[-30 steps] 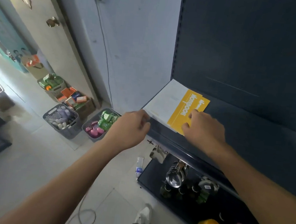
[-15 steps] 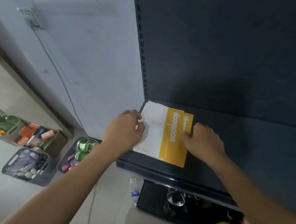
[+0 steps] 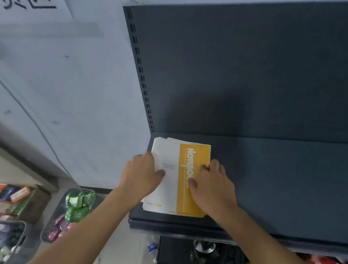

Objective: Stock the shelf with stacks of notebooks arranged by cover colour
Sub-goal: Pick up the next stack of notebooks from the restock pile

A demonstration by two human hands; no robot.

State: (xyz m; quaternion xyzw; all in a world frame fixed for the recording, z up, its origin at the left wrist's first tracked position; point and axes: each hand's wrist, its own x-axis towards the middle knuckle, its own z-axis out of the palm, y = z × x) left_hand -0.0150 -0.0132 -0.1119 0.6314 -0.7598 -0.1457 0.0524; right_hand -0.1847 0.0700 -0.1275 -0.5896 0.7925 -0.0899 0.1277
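A basket holds green and pink packets.

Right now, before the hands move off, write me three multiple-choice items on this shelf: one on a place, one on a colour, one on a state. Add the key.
1. Where on the shelf does the notebook stack lie?
A) at its left end
B) at its right end
C) in the middle

2. What colour is the band on the top cover?
A) red
B) yellow
C) green

3. How do the hands stand to the stack?
A) both hold it, one at each side
B) only one touches it
C) both hang clear of it

Key:
1 A: the stack sits in the left corner and the rest of the shelf runs off to its right.
2 B: the lettered band is yellow beside a white part.
3 A: the left hand grips the left edge and the right hand the right side.
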